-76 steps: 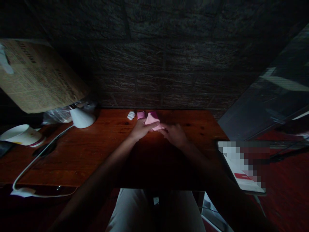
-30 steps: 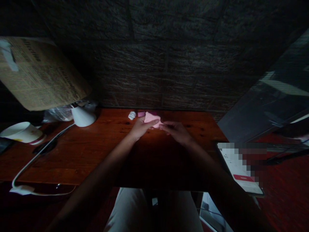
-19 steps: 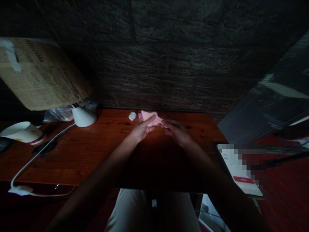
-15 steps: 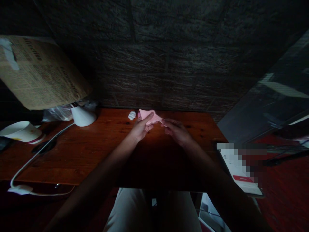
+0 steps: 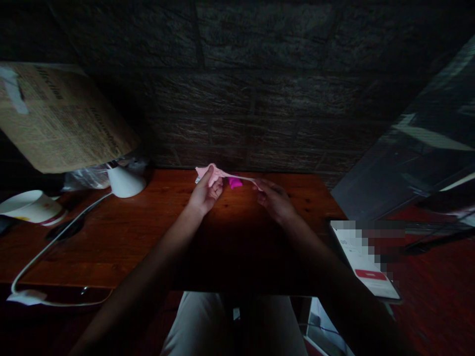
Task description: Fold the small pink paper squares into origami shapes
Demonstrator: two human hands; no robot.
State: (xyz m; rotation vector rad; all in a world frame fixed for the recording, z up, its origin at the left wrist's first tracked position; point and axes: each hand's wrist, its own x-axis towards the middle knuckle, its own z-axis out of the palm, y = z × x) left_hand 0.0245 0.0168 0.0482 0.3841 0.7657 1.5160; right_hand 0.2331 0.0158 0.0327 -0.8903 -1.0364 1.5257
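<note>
A soft pale-pink lump of modelling clay (image 5: 218, 173) is stretched between my hands above the table. My left hand (image 5: 203, 196) pinches its thick end, thumb on top. My right hand (image 5: 275, 199) has its fingers closed on the other end, and a thin strand runs across the gap. Behind the strand, a bright magenta lump (image 5: 235, 181) lies on the tabletop. Just beyond my left hand, a small white lump (image 5: 197, 180) shows only in part, mostly covered by the pink clay.
At left stands a lamp (image 5: 126, 182) with a newspaper-print shade, its white cord trailing over the wooden table (image 5: 148, 237). A paper cup (image 5: 31, 205) is farther left. A lit tablet-like screen (image 5: 365, 262) sits at the right edge. A dark brick wall (image 5: 230, 99) rises behind.
My hands have moved apart, the left one leftward. The pink clay has drawn out into a thin strand between them. The magenta lump is now exposed, while the white one is mostly covered.
</note>
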